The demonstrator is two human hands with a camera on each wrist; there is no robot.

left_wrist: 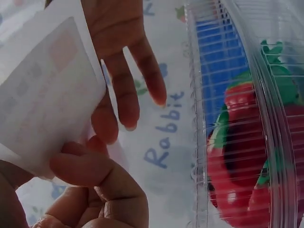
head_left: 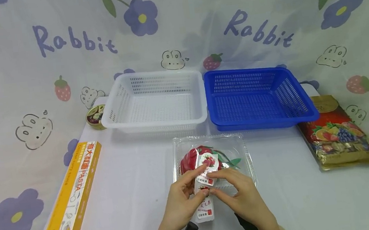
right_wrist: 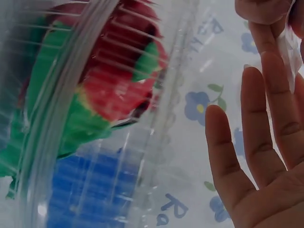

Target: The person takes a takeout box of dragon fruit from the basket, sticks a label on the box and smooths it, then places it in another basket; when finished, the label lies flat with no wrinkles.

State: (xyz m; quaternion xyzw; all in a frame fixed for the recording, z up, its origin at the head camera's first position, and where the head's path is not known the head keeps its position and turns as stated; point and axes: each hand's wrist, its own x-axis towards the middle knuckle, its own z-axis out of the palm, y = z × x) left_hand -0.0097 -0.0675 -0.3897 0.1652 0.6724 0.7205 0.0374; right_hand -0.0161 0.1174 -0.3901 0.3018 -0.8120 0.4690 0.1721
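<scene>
Both hands hold a white strip of stickers (head_left: 204, 208) printed with red fruit and lettering, above the front part of a clear plastic clamshell box (head_left: 247, 149). The left hand (head_left: 180, 199) pinches the strip between thumb and fingers from the left. From the other side, the right hand (head_left: 242, 192) pinches it near the middle with thumb and index finger, its other fingers extended. In the left wrist view the sticker paper (left_wrist: 52, 90) shows faint print through its pale face. Inside the closed box lies a red fruit (head_left: 189, 160) with green leaves, partly hidden by the upper sticker.
A white basket (head_left: 158, 125) and a blue basket (head_left: 264, 123) stand side by side at the back. On the left lie a yellow pasta box (head_left: 72, 192) and a small round tin (head_left: 95, 116). A red and gold fruit bag (head_left: 344, 134) lies at right.
</scene>
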